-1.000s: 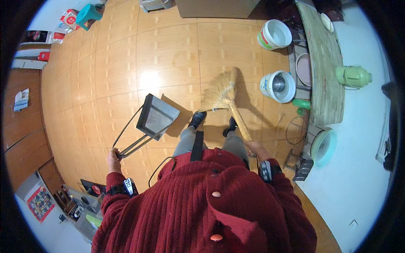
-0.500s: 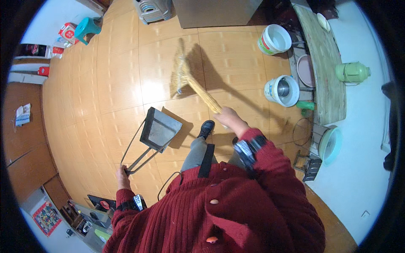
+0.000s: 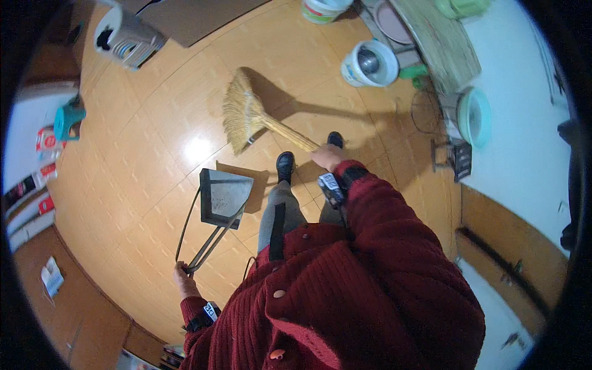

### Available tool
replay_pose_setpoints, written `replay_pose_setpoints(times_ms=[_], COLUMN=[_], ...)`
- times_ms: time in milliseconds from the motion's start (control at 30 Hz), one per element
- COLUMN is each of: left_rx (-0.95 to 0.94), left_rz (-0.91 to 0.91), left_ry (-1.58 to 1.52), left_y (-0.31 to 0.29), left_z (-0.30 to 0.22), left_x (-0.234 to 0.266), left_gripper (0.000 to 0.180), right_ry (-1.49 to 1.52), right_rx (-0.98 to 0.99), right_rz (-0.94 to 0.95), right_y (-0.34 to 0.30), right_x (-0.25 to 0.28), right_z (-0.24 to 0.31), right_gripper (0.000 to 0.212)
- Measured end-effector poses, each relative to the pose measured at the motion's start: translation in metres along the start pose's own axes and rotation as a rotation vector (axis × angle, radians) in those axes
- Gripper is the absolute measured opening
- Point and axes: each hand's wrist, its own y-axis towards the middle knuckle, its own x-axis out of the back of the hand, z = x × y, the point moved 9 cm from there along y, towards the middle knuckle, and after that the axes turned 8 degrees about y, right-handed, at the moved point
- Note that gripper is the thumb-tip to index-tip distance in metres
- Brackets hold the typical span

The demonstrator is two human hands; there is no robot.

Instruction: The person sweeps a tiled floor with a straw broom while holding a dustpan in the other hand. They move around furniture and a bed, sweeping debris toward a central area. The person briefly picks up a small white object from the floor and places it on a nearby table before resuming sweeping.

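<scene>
My right hand [image 3: 328, 156] is closed round the handle end of a straw broom [image 3: 243, 114]. The broom's bristles fan out to the left over the tiled floor, and its shadow falls to the right. In my left hand [image 3: 185, 279] is the long bent-metal handle of a dustpan [image 3: 227, 192]. The grey, dark-edged pan hangs low in front of my left leg, with its shadow beside it. Whether pan or bristles touch the floor, I cannot tell.
White buckets [image 3: 371, 64] stand at the right by a bench [image 3: 431, 43], near a pale green basin [image 3: 473, 117] and a small dark rack [image 3: 452, 158]. Stacked grey stools [image 3: 128, 38] are at the far left, a teal stool [image 3: 69, 121] below them. Wooden cabinets [image 3: 80, 296] line the left.
My view has turned and shifted, so the buckets and stools sit elsewhere. The broom head, blurred before, now shows sharply with its bristles spread. Both hands keep their holds.
</scene>
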Motion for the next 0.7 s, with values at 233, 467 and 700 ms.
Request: replay_pose_setpoints(times_ms=[233,467,700], left_rx=[0.021,-0.164,-0.251], left_rz=[0.035,0.198,0.325], left_ry=[0.176,0.262,0.372], left_y=[-0.019,-0.059,-0.102], left_z=[-0.004,-0.022,-0.057], left_x=[0.003,-0.003,0.02], left_gripper=[0.013,0.014,0.011], right_ry=[-0.08,0.024,0.926], right_rx=[0.211,0.106,-0.849], right_rz=[0.066,-0.041,-0.05], right_y=[-0.107,-0.22,-0.469], right_x=[-0.052,-0.136,-0.281], right_z=[-0.204,-0.355,-0.504], right_gripper=[0.045,0.034,0.044])
